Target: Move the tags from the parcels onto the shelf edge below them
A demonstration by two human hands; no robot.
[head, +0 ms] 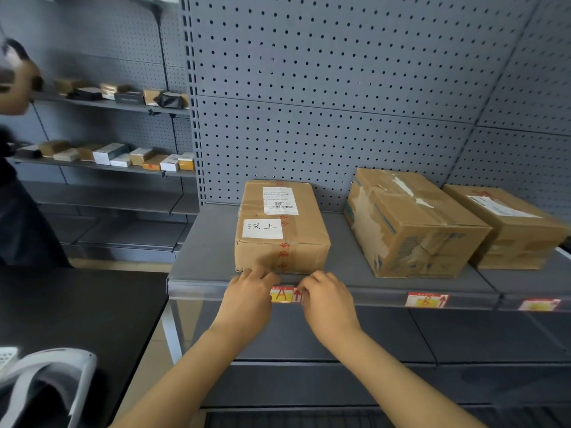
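Three cardboard parcels stand on the grey shelf: a left parcel [279, 227] with white labels, a worn middle parcel [414, 223] and a right parcel [513, 227]. On the shelf edge [364, 293] under the left parcel sits a red-and-yellow tag marked A [285, 295]. My left hand [250, 299] pinches its left end and my right hand [327, 299] pinches its right end. A second tag [427, 300] sits on the edge under the middle parcel, and a third tag [539, 304] under the right parcel.
A black table [77, 310] lies to the left with a white-and-grey device [43, 387] on its near corner. A person [15, 149] stands at the far left by shelves of small boxes [111, 154]. Lower shelves [340, 338] run beneath my hands.
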